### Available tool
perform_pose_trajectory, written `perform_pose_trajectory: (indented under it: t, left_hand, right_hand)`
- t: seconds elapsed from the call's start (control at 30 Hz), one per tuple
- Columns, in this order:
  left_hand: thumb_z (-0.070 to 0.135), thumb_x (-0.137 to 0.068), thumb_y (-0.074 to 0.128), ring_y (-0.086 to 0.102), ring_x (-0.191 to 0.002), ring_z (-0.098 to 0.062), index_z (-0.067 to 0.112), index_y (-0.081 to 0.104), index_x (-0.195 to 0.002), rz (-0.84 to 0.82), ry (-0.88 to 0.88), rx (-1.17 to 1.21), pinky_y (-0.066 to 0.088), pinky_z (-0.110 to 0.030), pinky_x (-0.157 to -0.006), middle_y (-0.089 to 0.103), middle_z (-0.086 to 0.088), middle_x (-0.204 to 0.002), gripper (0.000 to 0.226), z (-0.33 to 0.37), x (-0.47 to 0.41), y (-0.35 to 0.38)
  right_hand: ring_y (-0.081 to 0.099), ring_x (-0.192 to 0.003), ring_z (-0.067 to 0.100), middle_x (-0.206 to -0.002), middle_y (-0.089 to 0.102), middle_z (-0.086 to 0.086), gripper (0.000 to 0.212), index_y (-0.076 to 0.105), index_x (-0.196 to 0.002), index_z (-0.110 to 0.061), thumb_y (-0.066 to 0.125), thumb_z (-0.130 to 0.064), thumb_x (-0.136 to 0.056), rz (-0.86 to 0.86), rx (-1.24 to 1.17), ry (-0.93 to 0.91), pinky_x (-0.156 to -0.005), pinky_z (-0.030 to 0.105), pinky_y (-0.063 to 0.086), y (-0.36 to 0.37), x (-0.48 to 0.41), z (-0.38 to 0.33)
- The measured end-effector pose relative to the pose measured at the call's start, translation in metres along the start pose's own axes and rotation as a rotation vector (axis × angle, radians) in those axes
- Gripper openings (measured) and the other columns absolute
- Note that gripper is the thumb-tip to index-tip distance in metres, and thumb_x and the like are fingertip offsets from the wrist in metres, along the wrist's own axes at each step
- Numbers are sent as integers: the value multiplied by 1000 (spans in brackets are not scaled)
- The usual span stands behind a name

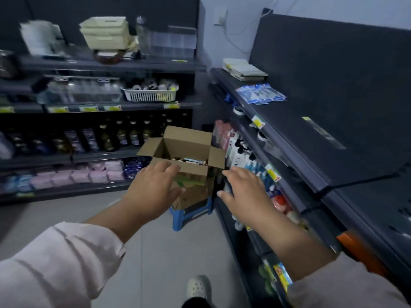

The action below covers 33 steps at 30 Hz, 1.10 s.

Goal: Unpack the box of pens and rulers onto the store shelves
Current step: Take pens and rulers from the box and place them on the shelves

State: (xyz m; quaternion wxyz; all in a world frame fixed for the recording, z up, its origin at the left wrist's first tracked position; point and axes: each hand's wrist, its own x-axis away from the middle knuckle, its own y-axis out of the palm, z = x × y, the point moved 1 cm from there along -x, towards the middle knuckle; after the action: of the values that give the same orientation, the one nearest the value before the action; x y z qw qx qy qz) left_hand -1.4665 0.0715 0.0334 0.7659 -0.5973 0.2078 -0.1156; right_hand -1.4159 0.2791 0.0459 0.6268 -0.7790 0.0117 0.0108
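Both hands are out in front, fingers spread and loose, not gripping anything. The open cardboard box sits just past the fingertips, flaps up, with small packaged stuff in the bottom, too blurry to say what. The left hand overlaps the box's near edge; can't tell if it's actually touching. The right hand is just off the box's right side. The box rests on a printed carton on a blue stool, in the corner where the shelves meet.
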Motion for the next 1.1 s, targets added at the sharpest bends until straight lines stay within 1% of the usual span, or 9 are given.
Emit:
perform_pose_trajectory:
  t: [0.07, 0.17, 0.33, 0.57, 0.77, 0.9, 0.97, 1.03, 1.1]
  left_hand:
    - [51, -89, 51, 40, -127, -20, 25, 37, -141, -1, -32, -9, 36, -36, -105, 42, 2, -141, 60, -16, -24, 7]
    - [52, -89, 51, 42, -124, -21, 24, 38, -141, -6, -63, -28, 36, -36, -102, 44, 1, -139, 60, -40, -69, 20]
    - [52, -91, 48, 43, -124, -23, 23, 36, -142, -89, -131, -39, 37, -36, -101, 42, 0, -141, 61, -76, -167, 51]
    - [49, -91, 49, 42, -124, -26, 21, 39, -140, -196, -188, 3, 36, -37, -102, 42, -3, -141, 57, -129, -272, 87]
    - [49, -91, 49, 44, -121, -25, 21, 40, -138, -288, -149, 14, 37, -35, -100, 44, -3, -137, 56, -192, -342, 126]
    - [47, -91, 50, 42, -124, -26, 21, 40, -137, -369, -100, 19, 36, -36, -101, 43, -4, -138, 54, -230, -386, 157]
    - [47, -91, 49, 42, -123, -26, 20, 41, -136, -402, -89, 23, 37, -36, -100, 44, -5, -137, 53, -246, -404, 175]
    - [47, -91, 49, 43, -122, -27, 19, 41, -136, -439, -81, 29, 37, -37, -99, 45, -6, -137, 54, -257, -420, 196]
    - [46, -90, 51, 44, -122, -27, 20, 41, -137, -474, -63, 39, 37, -36, -99, 45, -6, -137, 55, -264, -435, 219]
  right_hand:
    - [18, -141, 20, -153, 25, -2, 57, 30, -147, -24, 47, -44, -96, -24, -6, -20, -115, 34, 11, 9, -35, 1]
    - [19, -141, 20, -154, 25, -2, 57, 30, -146, -24, 47, -44, -96, -53, -20, -34, -115, 35, 13, 24, -92, 10]
    - [20, -141, 23, -154, 25, 0, 57, 29, -147, -22, 48, -42, -96, -140, -41, -30, -116, 37, 14, 48, -206, 34]
    - [30, -137, 24, -151, 31, 1, 60, 33, -146, -19, 55, -37, -93, -233, -34, -7, -114, 35, 25, 78, -338, 59]
    - [30, -137, 22, -150, 33, 3, 61, 30, -147, -18, 55, -34, -94, -348, -26, 68, -112, 30, 24, 116, -412, 61]
    - [33, -135, 23, -148, 36, 3, 62, 33, -146, -18, 58, -37, -92, -362, -13, 153, -110, 31, 30, 150, -454, 62]
    - [33, -135, 25, -146, 38, 5, 63, 34, -145, -19, 60, -36, -91, -389, -44, 189, -108, 32, 32, 170, -474, 63]
    - [35, -133, 26, -144, 40, 7, 63, 35, -145, -18, 61, -34, -90, -428, -70, 204, -104, 32, 35, 189, -493, 65]
    - [41, -126, 25, -140, 42, 6, 61, 36, -144, -18, 60, -33, -91, -464, -78, 216, -97, 32, 40, 209, -508, 69]
